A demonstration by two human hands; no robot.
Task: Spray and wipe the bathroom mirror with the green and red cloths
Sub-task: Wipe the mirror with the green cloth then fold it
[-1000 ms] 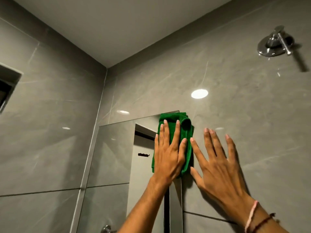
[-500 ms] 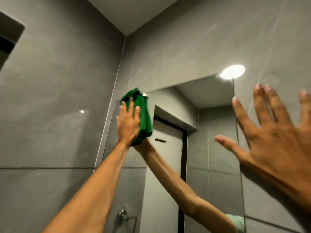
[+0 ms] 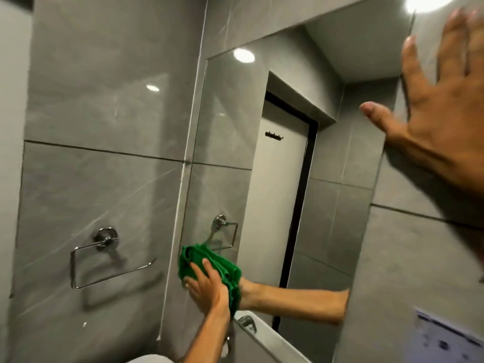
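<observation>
A tall frameless mirror [image 3: 288,158] is set into the grey tiled wall. My left hand [image 3: 207,286] presses a folded green cloth [image 3: 209,260] flat against the mirror's lower left corner. The arm's reflection runs to the right in the glass. My right hand [image 3: 442,100] is spread flat on the wall tile just right of the mirror's upper right edge, holding nothing. No red cloth or spray bottle shows.
A chrome towel ring [image 3: 104,255] hangs on the left wall near the cloth. A white basin rim [image 3: 269,334] sits below the mirror. A pale panel [image 3: 445,336] is at the lower right. The mirror reflects a white door.
My left hand has swept the green cloth from the mirror's top left corner down to its lower left corner. The view has tilted down; my right hand stays on the wall.
</observation>
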